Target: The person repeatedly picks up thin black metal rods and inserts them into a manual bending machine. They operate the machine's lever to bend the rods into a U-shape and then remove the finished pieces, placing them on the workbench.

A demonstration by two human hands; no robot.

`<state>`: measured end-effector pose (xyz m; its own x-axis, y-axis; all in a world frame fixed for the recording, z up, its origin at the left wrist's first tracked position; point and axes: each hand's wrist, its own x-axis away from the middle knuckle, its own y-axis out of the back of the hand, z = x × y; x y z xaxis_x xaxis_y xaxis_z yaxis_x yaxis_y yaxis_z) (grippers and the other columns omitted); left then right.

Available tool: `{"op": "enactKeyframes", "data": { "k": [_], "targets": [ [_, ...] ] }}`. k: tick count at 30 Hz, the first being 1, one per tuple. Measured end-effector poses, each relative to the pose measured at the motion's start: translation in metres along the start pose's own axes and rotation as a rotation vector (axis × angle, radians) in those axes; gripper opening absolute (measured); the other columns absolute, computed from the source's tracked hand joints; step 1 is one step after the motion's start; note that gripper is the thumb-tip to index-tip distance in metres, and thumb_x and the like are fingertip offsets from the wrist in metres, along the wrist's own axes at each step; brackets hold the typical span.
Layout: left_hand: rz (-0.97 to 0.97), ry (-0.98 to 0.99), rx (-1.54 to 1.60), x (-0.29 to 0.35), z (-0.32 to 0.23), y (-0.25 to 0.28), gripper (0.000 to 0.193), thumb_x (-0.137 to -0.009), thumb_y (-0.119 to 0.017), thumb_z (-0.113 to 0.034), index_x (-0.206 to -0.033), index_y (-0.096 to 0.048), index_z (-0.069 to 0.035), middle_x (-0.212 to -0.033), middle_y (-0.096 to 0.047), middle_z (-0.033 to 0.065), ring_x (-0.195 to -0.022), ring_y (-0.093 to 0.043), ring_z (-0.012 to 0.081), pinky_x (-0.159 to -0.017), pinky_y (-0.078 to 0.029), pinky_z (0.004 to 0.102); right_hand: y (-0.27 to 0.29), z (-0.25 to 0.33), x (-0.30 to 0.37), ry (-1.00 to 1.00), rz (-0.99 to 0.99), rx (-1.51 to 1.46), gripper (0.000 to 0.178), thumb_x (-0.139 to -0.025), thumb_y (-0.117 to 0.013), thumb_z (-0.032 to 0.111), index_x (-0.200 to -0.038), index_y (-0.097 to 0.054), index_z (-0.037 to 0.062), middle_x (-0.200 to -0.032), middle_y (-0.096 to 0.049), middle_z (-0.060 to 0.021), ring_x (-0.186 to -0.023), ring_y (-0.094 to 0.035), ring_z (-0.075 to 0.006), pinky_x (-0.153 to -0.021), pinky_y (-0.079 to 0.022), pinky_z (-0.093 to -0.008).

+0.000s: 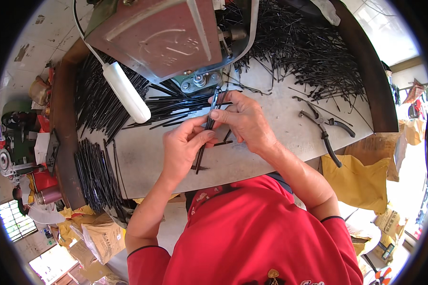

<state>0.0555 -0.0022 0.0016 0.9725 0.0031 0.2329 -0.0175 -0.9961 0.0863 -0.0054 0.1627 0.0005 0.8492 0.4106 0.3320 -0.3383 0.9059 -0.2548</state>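
In front of the machine head, a few slim black metal rods [201,159] stand slantwise between my two hands. My left hand [184,142] pinches them lower down, thumb against fingers. Higher up, my right hand [249,118] grips the same rods with its thumb across them. The rods' upper ends reach the bolted metal block [200,81] under the reddish-brown machine housing [157,42]; I cannot tell whether they touch it. A few loose black rods [176,105] lie on the metal table [142,178] just behind my left hand.
A white tube lamp [126,92] hangs left of the machine. Piles of black rods [97,95] cover the left side, with a neat bundle [96,173] nearer me. Tangled bent rods [309,52] fill the far right. Pliers [324,126] lie near the brown raised rim [378,90].
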Motion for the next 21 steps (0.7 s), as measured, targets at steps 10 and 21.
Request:
{"op": "enactKeyframes", "data": {
  "k": [10, 21],
  "targets": [
    [0.076, 0.155, 0.269, -0.006, -0.006, 0.01, 0.026, -0.086, -0.065, -0.007, -0.109, -0.062, 0.003, -0.087, -0.068, 0.0091, -0.073, -0.066, 0.0138, -0.067, -0.055, 0.0249, 0.005, 0.014, 0.002, 0.023, 0.047, 0.017, 0.037, -0.086, -0.065, 0.016, -0.116, -0.056, -0.0022, -0.069, -0.064, -0.0078, -0.038, -0.036, -0.0042, -0.035, -0.026, -0.0187],
    [-0.031, -0.176, -0.316, 0.005, -0.004, -0.003, 0.027, -0.087, -0.062, -0.002, -0.113, -0.059, 0.004, -0.09, -0.067, 0.0094, -0.076, -0.066, 0.0138, -0.068, -0.055, 0.0261, 0.004, 0.0, 0.002, 0.01, 0.061, -0.028, 0.03, -0.085, -0.065, 0.018, -0.106, -0.056, -0.0015, -0.074, -0.065, -0.013, -0.037, -0.04, -0.0062, -0.034, -0.028, -0.0193]
  ]
}}
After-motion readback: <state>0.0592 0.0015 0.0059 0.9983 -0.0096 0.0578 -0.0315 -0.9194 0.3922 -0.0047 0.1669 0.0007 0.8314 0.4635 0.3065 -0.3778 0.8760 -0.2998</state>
